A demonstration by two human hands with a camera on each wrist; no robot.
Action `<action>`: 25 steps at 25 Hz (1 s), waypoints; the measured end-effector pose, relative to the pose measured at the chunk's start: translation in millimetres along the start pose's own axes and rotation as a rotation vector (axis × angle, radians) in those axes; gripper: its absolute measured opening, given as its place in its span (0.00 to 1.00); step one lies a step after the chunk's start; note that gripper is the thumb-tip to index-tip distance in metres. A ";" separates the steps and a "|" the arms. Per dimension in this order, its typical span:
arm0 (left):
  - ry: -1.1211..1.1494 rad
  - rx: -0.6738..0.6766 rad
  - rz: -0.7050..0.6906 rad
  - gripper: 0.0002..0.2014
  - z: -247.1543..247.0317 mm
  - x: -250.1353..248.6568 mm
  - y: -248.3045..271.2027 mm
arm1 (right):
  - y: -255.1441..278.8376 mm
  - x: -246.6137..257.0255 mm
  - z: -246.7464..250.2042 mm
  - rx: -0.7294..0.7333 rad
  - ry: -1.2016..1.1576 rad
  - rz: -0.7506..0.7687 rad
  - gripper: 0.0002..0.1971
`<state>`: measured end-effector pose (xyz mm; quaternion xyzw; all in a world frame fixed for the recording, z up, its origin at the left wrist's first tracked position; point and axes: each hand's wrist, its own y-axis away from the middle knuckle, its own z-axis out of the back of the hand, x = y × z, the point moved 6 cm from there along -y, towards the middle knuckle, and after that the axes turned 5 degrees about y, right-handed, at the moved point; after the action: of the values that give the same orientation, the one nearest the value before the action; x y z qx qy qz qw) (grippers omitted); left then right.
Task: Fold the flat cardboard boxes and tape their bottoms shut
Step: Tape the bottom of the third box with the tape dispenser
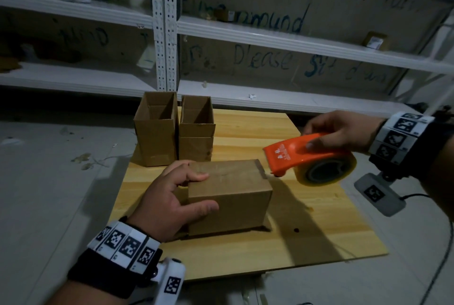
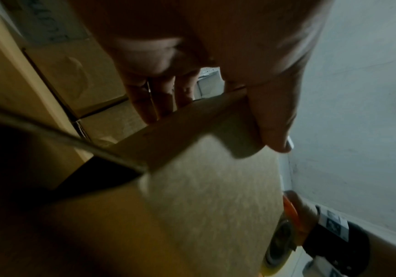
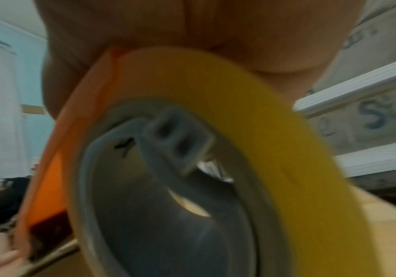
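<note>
The tape dispenser [image 3: 159,168] fills the blurred right wrist view; the box's [image 1: 229,196] underside is hidden against the table [image 1: 319,231]

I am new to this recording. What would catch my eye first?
The orange tape dispenser, held in the right hand at the right edge of the closed box. The left hand grips that box on the wooden board; two open boxes stand behind.

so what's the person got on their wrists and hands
Both hands are bare. The left hand and the right hand each have a black wrist strap wrapped by a white band printed with square black-and-white marker codes. A small camera unit with its own marker tag hangs under each wrist; a thin dark cable trails from the right one.
</note>
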<state>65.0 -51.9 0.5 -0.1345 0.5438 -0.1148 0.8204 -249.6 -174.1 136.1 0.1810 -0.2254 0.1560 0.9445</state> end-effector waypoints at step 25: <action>-0.020 0.079 0.025 0.30 -11.1 16.7 -6.0 | -25.8 -11.4 -50.3 0.025 0.291 -0.272 0.18</action>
<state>60.9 -64.2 -16.0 -0.0965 0.5321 -0.1246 0.8319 -230.9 -178.6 81.7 0.1969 -0.0580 0.0542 0.9772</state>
